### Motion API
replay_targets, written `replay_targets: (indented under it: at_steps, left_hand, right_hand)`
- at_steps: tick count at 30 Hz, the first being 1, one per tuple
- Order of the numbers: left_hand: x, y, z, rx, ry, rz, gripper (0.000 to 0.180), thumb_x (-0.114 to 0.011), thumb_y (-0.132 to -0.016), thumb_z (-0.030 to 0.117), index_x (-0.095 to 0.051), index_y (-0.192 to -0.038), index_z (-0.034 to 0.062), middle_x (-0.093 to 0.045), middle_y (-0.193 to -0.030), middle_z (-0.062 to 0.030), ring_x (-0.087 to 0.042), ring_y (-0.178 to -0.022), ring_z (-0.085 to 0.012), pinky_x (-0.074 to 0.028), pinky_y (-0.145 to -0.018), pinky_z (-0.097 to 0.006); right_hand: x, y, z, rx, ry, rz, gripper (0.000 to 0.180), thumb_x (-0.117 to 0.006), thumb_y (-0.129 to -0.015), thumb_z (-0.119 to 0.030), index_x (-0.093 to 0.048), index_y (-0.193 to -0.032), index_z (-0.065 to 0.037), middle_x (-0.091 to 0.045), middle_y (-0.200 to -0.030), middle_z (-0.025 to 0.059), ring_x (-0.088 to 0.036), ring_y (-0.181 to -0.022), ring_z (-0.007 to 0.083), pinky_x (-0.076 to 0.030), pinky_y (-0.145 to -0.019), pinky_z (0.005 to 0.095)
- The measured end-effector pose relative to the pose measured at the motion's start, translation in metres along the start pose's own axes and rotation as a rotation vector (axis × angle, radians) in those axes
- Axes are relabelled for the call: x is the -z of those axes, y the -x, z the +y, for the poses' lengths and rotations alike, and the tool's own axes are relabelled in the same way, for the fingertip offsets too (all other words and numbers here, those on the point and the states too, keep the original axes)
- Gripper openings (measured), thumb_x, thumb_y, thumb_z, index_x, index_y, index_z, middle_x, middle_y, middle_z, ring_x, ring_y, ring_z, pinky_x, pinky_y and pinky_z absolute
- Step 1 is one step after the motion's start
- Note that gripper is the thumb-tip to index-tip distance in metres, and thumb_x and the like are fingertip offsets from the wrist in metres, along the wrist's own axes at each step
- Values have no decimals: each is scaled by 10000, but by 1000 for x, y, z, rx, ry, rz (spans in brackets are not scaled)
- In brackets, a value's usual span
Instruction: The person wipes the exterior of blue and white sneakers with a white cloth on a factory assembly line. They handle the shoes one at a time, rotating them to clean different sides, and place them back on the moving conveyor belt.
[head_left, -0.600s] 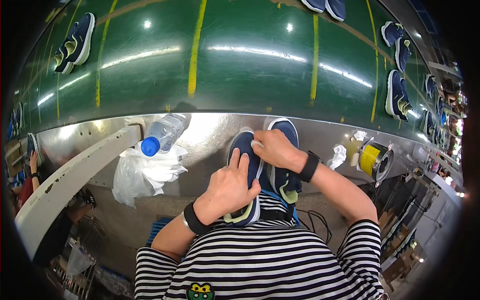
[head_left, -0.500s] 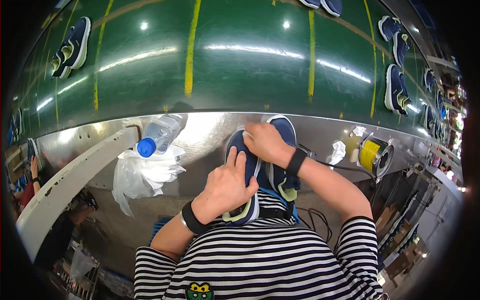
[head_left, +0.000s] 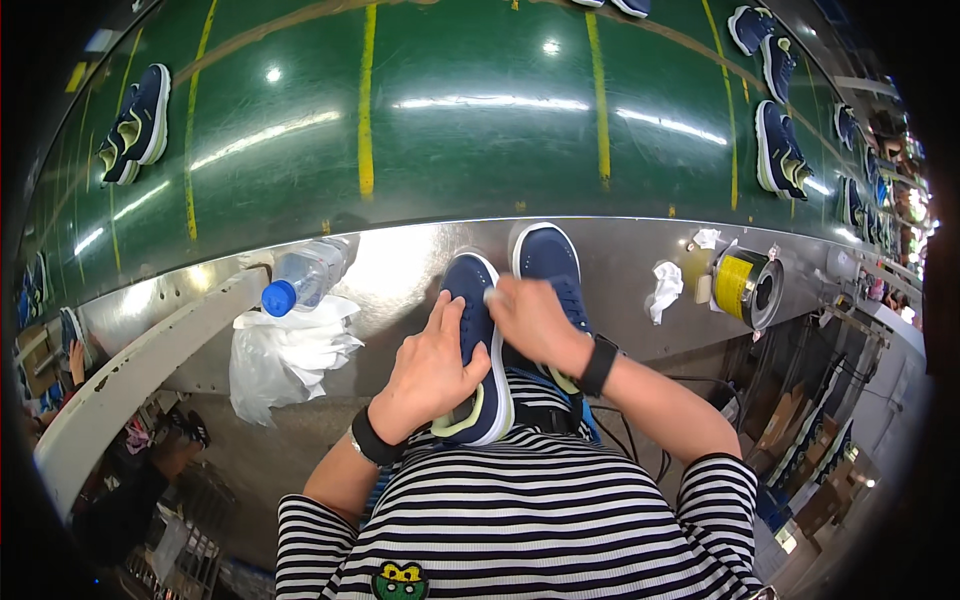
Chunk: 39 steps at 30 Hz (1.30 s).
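A metal worktop (head_left: 620,265) crosses the workshop, carrying a clear plastic bottle (head_left: 318,265) whose blue cap points toward the person. Nearest, to the right of the bottle and closer in, is the person's striped shirt (head_left: 500,510). Just ahead of the shirt and right of the bottle, the left navy shoe (head_left: 476,325) has its toe over the worktop and its heel toward the shirt. The left hand (head_left: 420,375) is laid over this shoe, forefinger and middle finger stretched along the upper, thumb spread away from them. The right hand (head_left: 540,320), farther right of the bottle, is bent over between the two shoes; motion blurs its fingers, so whether they grip anything I cannot tell. Beyond its wrist, the right navy shoe (head_left: 548,260) points away from the person.

White sheets (head_left: 320,335) and a plastic bag (head_left: 255,375) lie on the near side of the bottle; a chipped white bar (head_left: 150,365) slants just left of it. Well to its right are a crumpled tissue (head_left: 664,290) and a yellow-banded can (head_left: 735,283).

Beyond the bottle stretches a green surface (head_left: 480,140) with yellow lines, bearing a pair of navy shoes (head_left: 140,130) leftward and more navy shoes (head_left: 780,150) far rightward.
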<state>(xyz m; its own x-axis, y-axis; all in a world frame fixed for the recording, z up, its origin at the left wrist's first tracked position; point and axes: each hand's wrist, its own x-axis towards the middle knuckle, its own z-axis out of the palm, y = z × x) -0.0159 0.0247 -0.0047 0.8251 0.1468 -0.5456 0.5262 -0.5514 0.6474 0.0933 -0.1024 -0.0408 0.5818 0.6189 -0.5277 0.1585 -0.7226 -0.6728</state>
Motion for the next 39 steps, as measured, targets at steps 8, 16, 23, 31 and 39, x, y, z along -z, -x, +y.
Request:
replay_targets:
  at_steps: [8, 16, 23, 31, 39]
  left_hand:
    - [-2, 6, -6, 6, 43, 18, 570, -558, -793, 234, -380, -1260, -40, -439, -1281, -305, -543, -1014, -458, -459, -871, -465]
    - [12, 7, -27, -72, 174, 121, 579, -551, -797, 229, -377, -1297, -5, -396, -1326, -302, -520, -1064, -464, -443, -916, -460]
    - [-1, -23, 4, -187, -122, 260, 573, -625, -744, 197, -483, -1291, 108, -313, -1363, -324, -510, -1056, -472, -488, -834, -452]
    - [-19, -40, 15, -311, -315, 208, 607, -679, -732, 183, -457, -1284, 65, -337, -1332, -276, -413, -1168, -438, -393, -961, -446]
    - [-48, -44, 42, -164, 252, 9, 644, -615, -811, 153, -300, -1304, -115, -371, -1282, -311, -405, -1207, -419, -353, -1016, -402]
  right_hand:
    - [8, 20, -7, 57, 9, -213, 213, -534, -820, -144, -577, -743, 50, -577, -705, 276, -578, -729, 447, -464, -692, 490]
    - [70, 9, 40, -26, -264, 255, 207, -531, -912, -182, -623, -975, -7, -601, -714, 33, -527, -624, 103, -436, -563, 268]
    - [72, 20, 170, -200, 2, 622, 119, -583, -859, -111, -564, -952, -39, -547, -762, 64, -520, -723, 178, -423, -673, 317]
    - [76, 39, 133, 20, -49, 645, 336, -699, -757, -151, -562, -1053, -66, -529, -996, 85, -521, -941, 225, -422, -792, 348]
    - [22, 91, 110, 9, -401, 177, 735, -721, -740, -104, -360, -1377, -49, -481, -1302, 114, -476, -1185, 205, -404, -971, 341]
